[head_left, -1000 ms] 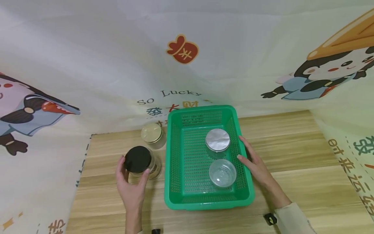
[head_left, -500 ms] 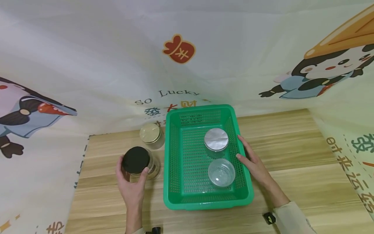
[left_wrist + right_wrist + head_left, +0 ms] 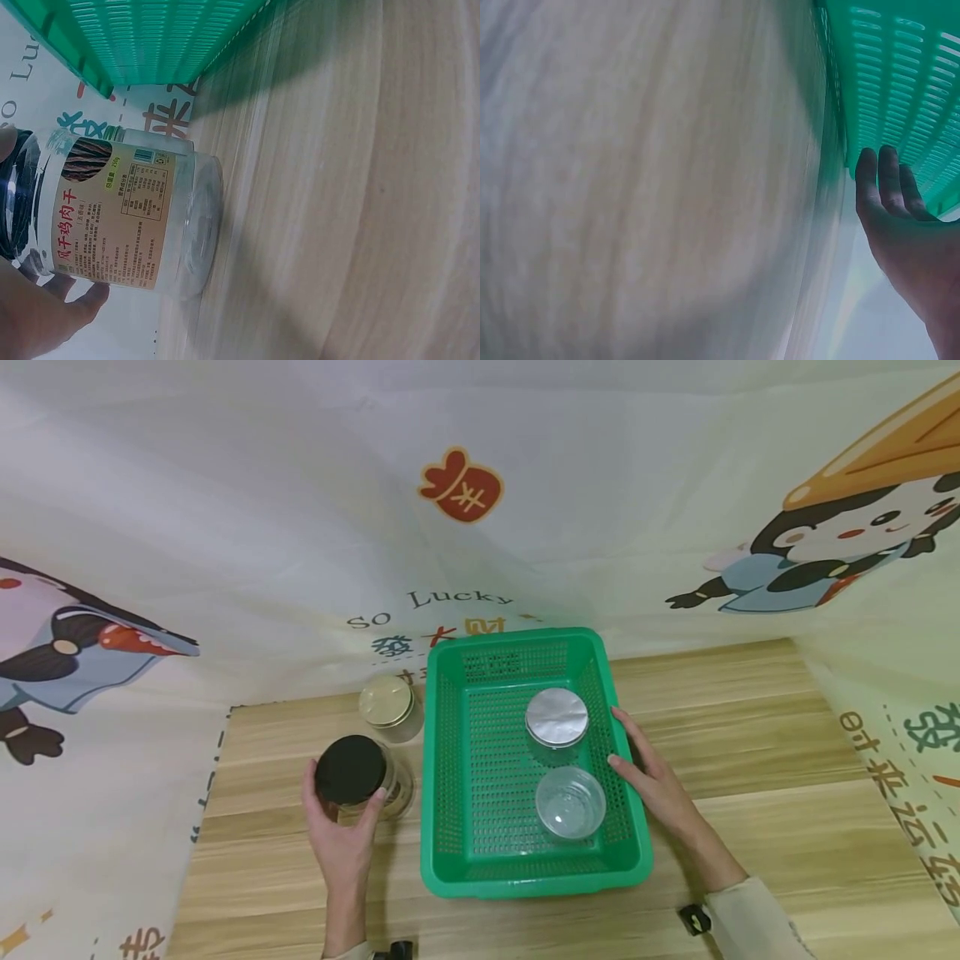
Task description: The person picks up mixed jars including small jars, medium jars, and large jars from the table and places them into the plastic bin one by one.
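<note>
My left hand [image 3: 347,839] grips a clear plastic jar [image 3: 112,217] near its black lid [image 3: 351,770]. The jar is upright on the table, left of a green plastic basket [image 3: 536,887], and the left wrist view shows its beige printed label [image 3: 116,225]. On the basket's right side, my right hand [image 3: 663,793] rests with thumb and forefinger spread at the rim. Straight fingers [image 3: 889,184] lie along the outer wall in the right wrist view. Inside the basket stand a silver-lidded jar [image 3: 557,718] and a clear jar [image 3: 570,803] with a see-through top.
A jar with a gold lid [image 3: 387,702] stands behind the held jar, close to the basket's left wall. Printed cloth [image 3: 330,527] hangs behind and beside the wooden table [image 3: 720,718]. Small black objects [image 3: 695,919] lie by both sleeves.
The view shifts slightly. Both hands keep their places, the left on the black-lidded jar and the right at the basket's rim; the jars and basket stay put.
</note>
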The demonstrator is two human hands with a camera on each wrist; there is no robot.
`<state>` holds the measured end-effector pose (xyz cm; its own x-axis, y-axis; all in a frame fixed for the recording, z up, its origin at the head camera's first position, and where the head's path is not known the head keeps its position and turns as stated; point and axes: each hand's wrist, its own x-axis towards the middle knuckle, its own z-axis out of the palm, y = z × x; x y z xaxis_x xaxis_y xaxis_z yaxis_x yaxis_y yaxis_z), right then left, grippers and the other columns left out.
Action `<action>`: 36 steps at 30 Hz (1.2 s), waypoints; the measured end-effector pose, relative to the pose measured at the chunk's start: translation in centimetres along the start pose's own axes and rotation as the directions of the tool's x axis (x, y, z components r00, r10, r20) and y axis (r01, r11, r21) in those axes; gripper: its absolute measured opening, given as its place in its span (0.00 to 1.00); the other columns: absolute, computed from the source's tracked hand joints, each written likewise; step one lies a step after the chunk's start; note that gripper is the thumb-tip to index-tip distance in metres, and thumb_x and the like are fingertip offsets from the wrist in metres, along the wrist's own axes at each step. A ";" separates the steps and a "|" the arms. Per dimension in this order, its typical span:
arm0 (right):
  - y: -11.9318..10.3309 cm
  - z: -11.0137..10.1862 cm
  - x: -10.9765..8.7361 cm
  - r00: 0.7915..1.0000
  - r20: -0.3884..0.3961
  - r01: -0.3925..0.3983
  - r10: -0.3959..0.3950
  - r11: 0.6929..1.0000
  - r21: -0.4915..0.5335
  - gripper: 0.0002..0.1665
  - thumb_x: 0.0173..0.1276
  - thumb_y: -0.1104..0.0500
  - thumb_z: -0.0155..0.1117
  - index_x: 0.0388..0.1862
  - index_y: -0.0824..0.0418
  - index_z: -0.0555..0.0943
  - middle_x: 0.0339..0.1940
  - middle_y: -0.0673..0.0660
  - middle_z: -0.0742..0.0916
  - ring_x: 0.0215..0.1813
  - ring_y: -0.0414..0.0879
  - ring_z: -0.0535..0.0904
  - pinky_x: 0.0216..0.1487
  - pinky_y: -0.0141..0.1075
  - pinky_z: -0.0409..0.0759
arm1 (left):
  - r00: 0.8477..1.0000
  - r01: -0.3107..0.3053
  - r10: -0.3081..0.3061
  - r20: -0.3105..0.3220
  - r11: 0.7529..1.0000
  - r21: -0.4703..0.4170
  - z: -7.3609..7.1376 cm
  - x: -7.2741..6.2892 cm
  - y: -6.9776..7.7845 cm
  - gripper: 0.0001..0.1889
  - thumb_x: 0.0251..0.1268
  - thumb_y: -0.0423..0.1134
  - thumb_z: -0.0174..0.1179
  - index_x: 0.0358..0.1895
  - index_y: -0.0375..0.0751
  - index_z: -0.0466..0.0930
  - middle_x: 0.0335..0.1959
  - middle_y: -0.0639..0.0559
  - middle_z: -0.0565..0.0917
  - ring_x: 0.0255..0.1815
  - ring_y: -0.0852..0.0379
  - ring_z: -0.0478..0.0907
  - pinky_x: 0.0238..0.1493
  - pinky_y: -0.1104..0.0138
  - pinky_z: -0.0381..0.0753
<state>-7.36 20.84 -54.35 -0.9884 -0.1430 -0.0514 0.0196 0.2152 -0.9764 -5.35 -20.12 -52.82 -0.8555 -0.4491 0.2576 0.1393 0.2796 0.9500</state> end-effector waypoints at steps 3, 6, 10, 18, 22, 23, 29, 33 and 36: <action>-0.1 0.0 0.0 1.000 0.000 0.004 -0.004 1.000 -0.008 0.38 0.78 0.54 0.55 0.80 0.34 0.53 0.81 0.55 0.57 0.78 0.58 0.52 0.70 0.63 0.54 | 0.999 0.032 -0.032 0.006 0.999 -0.009 0.0 0.0 0.1 0.51 0.50 0.23 0.73 0.78 0.44 0.55 0.74 0.49 0.65 0.72 0.53 0.63 0.68 0.59 0.63; -0.1 0.0 0.1 1.000 -0.004 0.008 -0.008 1.000 -0.012 0.38 0.78 0.54 0.55 0.80 0.35 0.53 0.81 0.56 0.57 0.78 0.58 0.52 0.70 0.63 0.54 | 0.999 0.048 -0.047 0.011 0.998 -0.036 0.1 0.0 0.6 0.51 0.49 0.21 0.72 0.78 0.40 0.55 0.74 0.45 0.64 0.72 0.50 0.62 0.70 0.54 0.62; -0.2 0.0 0.1 1.000 -0.008 0.009 -0.009 1.000 -0.009 0.38 0.77 0.55 0.55 0.81 0.37 0.53 0.81 0.56 0.57 0.77 0.58 0.53 0.70 0.63 0.54 | 0.999 0.045 -0.044 0.020 0.999 -0.031 0.3 -0.1 2.5 0.50 0.50 0.21 0.71 0.77 0.33 0.53 0.74 0.40 0.63 0.71 0.51 0.63 0.67 0.58 0.64; -0.5 0.0 0.1 1.000 -0.013 0.017 -0.017 1.000 -0.022 0.39 0.77 0.56 0.55 0.81 0.38 0.53 0.81 0.55 0.57 0.78 0.57 0.52 0.70 0.63 0.52 | 0.999 0.041 -0.040 0.036 0.999 -0.031 0.8 0.1 3.6 0.50 0.51 0.22 0.71 0.77 0.33 0.52 0.74 0.39 0.62 0.71 0.51 0.62 0.66 0.71 0.63; -0.4 0.2 0.1 1.000 -0.012 0.024 -0.025 0.999 -0.027 0.39 0.77 0.56 0.55 0.81 0.39 0.53 0.81 0.56 0.57 0.78 0.58 0.52 0.71 0.63 0.52 | 0.998 0.058 -0.058 0.034 0.998 -0.013 0.8 0.2 3.8 0.49 0.50 0.23 0.72 0.76 0.33 0.54 0.73 0.39 0.64 0.70 0.49 0.63 0.65 0.69 0.64; -0.4 0.2 0.1 1.000 -0.013 0.025 -0.026 0.999 -0.028 0.39 0.77 0.56 0.55 0.81 0.39 0.53 0.81 0.56 0.58 0.78 0.58 0.52 0.71 0.63 0.52 | 0.998 0.059 -0.059 0.036 0.998 -0.010 0.8 0.2 3.8 0.49 0.50 0.23 0.72 0.76 0.32 0.54 0.73 0.39 0.64 0.70 0.49 0.63 0.65 0.69 0.65; -0.5 0.3 0.0 1.000 -0.020 0.014 -0.015 0.999 -0.033 0.38 0.77 0.55 0.55 0.81 0.37 0.54 0.81 0.55 0.58 0.78 0.57 0.52 0.71 0.62 0.51 | 0.998 0.044 -0.044 0.042 0.999 -0.011 0.7 0.1 3.7 0.48 0.50 0.22 0.72 0.75 0.29 0.54 0.72 0.38 0.64 0.70 0.46 0.64 0.63 0.67 0.66; -0.5 0.3 0.0 1.000 -0.016 0.008 -0.009 1.000 -0.029 0.38 0.77 0.55 0.55 0.81 0.37 0.53 0.81 0.54 0.57 0.78 0.57 0.52 0.71 0.62 0.52 | 0.999 0.034 -0.033 0.032 0.999 -0.009 0.6 -0.1 3.6 0.48 0.49 0.22 0.73 0.75 0.31 0.56 0.72 0.39 0.66 0.69 0.50 0.65 0.62 0.69 0.67; -0.5 0.2 0.0 1.000 -0.013 0.007 -0.007 1.000 -0.028 0.39 0.78 0.55 0.55 0.81 0.37 0.53 0.81 0.55 0.57 0.78 0.57 0.52 0.71 0.62 0.53 | 1.000 0.028 -0.028 0.015 1.000 -0.004 0.6 -0.2 3.6 0.48 0.48 0.22 0.73 0.75 0.32 0.57 0.71 0.39 0.67 0.68 0.55 0.66 0.61 0.71 0.67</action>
<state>-7.36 20.50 -53.91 -0.9904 -0.1320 -0.0414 0.0084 0.2416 -0.9703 -5.02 -18.54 -49.59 -0.8662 -0.4443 0.2285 0.1174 0.2635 0.9575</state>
